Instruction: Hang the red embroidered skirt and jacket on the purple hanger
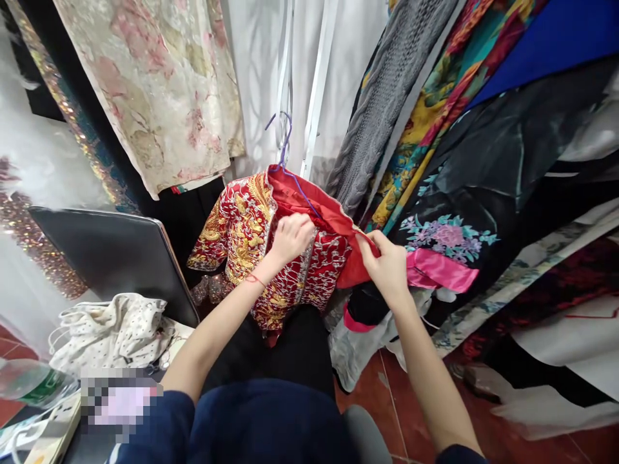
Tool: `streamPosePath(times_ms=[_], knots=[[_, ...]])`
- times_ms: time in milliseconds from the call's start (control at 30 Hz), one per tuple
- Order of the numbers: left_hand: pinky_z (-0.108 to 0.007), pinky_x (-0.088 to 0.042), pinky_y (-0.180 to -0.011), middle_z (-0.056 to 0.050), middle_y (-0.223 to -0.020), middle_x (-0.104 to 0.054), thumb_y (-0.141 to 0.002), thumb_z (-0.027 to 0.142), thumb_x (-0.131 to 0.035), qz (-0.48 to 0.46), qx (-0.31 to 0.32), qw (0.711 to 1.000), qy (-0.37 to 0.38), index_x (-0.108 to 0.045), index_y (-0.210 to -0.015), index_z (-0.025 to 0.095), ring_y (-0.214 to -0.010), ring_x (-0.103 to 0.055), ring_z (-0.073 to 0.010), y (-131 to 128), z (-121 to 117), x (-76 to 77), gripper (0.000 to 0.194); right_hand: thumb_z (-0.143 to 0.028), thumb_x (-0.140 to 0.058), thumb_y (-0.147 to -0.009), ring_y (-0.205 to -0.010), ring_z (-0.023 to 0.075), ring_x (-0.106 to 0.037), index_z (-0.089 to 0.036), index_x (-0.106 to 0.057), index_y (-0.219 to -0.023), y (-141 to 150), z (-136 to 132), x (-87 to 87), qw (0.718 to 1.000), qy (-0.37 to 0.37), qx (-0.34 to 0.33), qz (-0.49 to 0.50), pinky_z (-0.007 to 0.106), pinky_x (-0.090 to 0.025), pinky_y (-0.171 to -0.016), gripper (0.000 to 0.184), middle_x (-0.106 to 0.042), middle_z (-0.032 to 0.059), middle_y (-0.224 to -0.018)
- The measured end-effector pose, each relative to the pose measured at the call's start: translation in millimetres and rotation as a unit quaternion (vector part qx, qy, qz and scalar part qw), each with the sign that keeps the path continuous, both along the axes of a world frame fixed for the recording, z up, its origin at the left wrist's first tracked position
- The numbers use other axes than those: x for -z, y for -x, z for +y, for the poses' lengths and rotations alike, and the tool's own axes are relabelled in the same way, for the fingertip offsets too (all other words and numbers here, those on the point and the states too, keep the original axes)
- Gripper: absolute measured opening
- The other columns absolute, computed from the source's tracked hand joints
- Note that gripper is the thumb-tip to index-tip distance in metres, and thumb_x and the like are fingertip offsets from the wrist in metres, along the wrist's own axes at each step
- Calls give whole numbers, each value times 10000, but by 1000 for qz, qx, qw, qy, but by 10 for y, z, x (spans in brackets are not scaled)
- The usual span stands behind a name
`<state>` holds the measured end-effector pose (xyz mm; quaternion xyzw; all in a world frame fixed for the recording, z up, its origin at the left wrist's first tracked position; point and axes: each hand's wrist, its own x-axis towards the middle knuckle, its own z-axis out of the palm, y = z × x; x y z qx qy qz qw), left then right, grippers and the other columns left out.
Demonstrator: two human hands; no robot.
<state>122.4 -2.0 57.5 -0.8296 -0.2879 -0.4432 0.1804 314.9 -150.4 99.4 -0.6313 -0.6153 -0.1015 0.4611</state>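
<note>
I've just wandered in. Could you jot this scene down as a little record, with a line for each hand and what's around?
Garment: red jacket with gold and silver embroidery
Hanger: purple hanger, its hook above the collar
Left hand: left hand curled over the open front; any grip unclear
Right hand: right hand pinching the jacket's red edge
Left side: dark laptop-like panel, spotted white cloth
Right side: grey knit, hanging

The jacket (247, 225) lies between the laptop (104, 258) and hanging clothes (507, 148).
</note>
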Motion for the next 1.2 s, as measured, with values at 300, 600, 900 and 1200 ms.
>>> streamPosePath(times_ms=[300, 600, 900, 1200], knots=[[-459, -193, -1258, -159, -1580, -393, -1012, 335, -330, 119, 103, 987, 25, -358, -1534, 75, -1535, -233, -242, -185, 43, 272, 585, -570, -437, -939, -724, 233, -580, -224, -638, -775, 95, 15, 152, 981, 24, -104, 164, 323, -454, -697, 433, -615, 35, -670], [-433, -277, -1239, -102, -1573, -432, -1037, 394, -102, -95, 263, 921, 271, -442, -1490, 177, -1494, -342, -194, -200, -140, 176, 607, -592, -453, -948, -729, 186, -580, -227, -606, -898, 404, -19, 48, 943, 49, -211, 254, 300, -509, -706, 399, -641, 29, -796], [-372, -512, -969, -100, -1182, -712, -859, 536, -633, -301, 172, 825, 446, -637, -1172, 177, -1085, -663, -260, 118, -745, 621, 476, -290, -434, -953, -914, 221, -669, -224, -705, -1032, 239, 297, 65, 967, 33, -254, -3, 384, -517, -904, 290, -721, 88, -992], [-315, -499, -864, -83, -1012, -702, -931, 576, -499, -332, 95, 855, 388, -670, -991, 182, -950, -639, -218, 363, -521, 525, 434, -682, -454, -893, -757, 189, -554, -209, -659, -813, -123, 821, -257, 965, 125, -224, 49, 282, -428, -745, 521, -634, 11, -771]])
